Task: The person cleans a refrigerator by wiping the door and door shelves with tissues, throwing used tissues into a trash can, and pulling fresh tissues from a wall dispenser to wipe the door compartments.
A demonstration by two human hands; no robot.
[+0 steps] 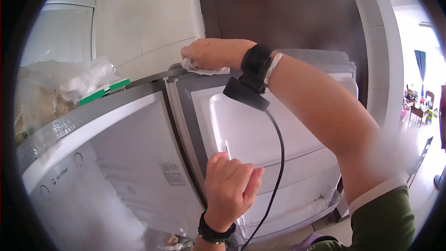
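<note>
My right hand (197, 52) reaches across to the top edge of an open fridge door (260, 135), its fingers closed on a crumpled white wipe (204, 69) that lies against that edge. A black strap with a dark box and a cable (281, 158) is on the right wrist. Lower down, my left hand (231, 183) is in front of the door's inner side near the hinge, with its fingers curled in. Its fingertips are hidden, so whether it holds anything cannot be seen. The fridge compartment (125, 172) stands open to the left.
Plastic bags (65, 81) with a green-edged item lie on top of the fridge. Shelf bins (297, 209) line the lower part of the door, with small dark specks in one. Behind are a tiled wall (144, 14) and a dark brown door (288, 14). A bright room opens at right.
</note>
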